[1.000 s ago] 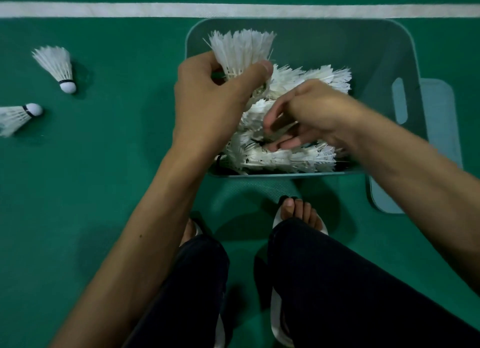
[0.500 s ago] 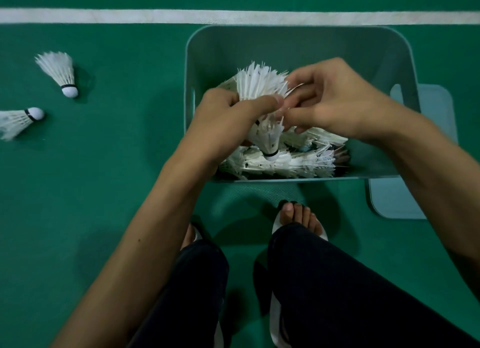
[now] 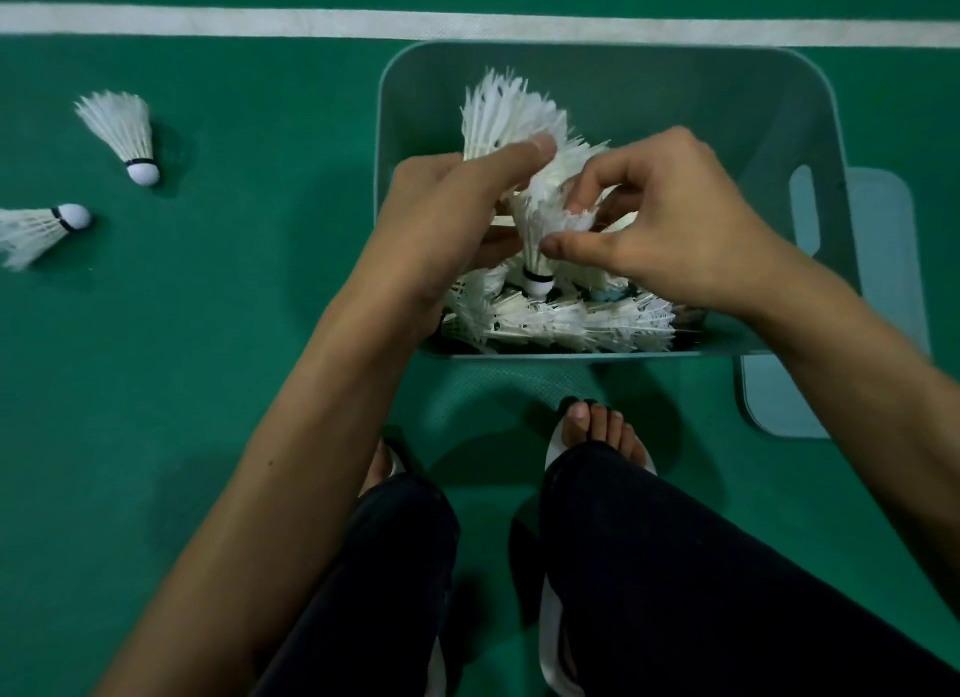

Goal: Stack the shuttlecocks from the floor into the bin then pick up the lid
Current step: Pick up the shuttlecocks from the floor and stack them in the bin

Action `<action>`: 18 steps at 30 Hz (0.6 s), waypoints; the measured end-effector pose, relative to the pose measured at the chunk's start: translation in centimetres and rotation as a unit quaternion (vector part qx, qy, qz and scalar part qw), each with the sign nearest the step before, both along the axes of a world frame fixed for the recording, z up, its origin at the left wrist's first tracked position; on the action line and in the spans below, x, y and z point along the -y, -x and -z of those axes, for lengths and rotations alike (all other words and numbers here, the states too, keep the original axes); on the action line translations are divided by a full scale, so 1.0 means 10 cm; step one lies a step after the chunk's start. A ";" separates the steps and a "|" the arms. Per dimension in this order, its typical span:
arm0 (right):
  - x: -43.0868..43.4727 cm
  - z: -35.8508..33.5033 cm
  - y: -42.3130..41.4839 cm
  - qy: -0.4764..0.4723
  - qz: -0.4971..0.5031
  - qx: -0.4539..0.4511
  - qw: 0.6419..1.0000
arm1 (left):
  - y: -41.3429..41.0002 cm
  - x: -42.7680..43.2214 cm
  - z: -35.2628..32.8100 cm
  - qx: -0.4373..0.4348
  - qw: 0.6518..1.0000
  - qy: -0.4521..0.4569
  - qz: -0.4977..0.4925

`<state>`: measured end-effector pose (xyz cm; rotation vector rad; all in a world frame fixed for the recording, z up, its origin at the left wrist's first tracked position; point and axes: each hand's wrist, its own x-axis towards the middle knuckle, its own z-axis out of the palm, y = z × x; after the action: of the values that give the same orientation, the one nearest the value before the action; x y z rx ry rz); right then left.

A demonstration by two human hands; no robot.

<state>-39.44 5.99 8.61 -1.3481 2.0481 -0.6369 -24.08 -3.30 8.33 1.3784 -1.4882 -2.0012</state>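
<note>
Head view, looking down at the work. The bin (image 3: 675,57) stands on the green floor (image 3: 208,384) just ahead of the person's sandalled feet (image 3: 597,431), and its near half holds a pile of shuttlecocks (image 3: 571,322) lying on their sides. The left hand (image 3: 452,213) grips the upper shuttlecock (image 3: 509,119), thumb pressed flat on the feather skirt and fingers curled behind it. How many shuttlecocks that grip encloses cannot be told. The right hand (image 3: 670,228) is half closed; its thumb and forefinger pinch the feathers of the lower shuttlecock (image 3: 537,259), which hangs cork down just above the pile. The two held shuttlecocks appear nested, the upper one seated in the skirt of the lower. Both hands work over the bin, inside its rim.

Step in hand — stacking: the held pair is being aligned into one column before it joins the pile. The task seems well along but unfinished. The far loose shuttlecock (image 3: 122,129) and the near loose shuttlecock (image 3: 36,228) lie on the floor well to the left of the bin, below the white line (image 3: 467,23). The lid (image 3: 878,280) lies flat on the floor at the bin's right side, partly hidden by the bin wall and untouched.

The next move probably calls for a light squeeze that seats the corks without crushing feathers — then release into the bin and a reach left for the loose pair.
</note>
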 end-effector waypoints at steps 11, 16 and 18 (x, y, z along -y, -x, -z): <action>-0.09 0.02 -0.15 -0.187 0.068 -0.075 0.977 | -0.08 0.04 -0.10 0.032 0.985 0.164 -0.054; -0.01 0.21 -0.28 -0.215 0.063 -0.103 0.969 | -0.07 0.00 -0.07 0.085 0.979 0.186 -0.007; 0.05 0.23 -0.33 -0.227 0.062 -0.081 0.969 | -0.06 0.01 -0.05 0.103 0.977 0.188 -0.006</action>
<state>-36.15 5.51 6.35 -1.0354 2.2457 -0.0916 -23.50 -3.43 8.85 1.4540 -1.8255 -1.4986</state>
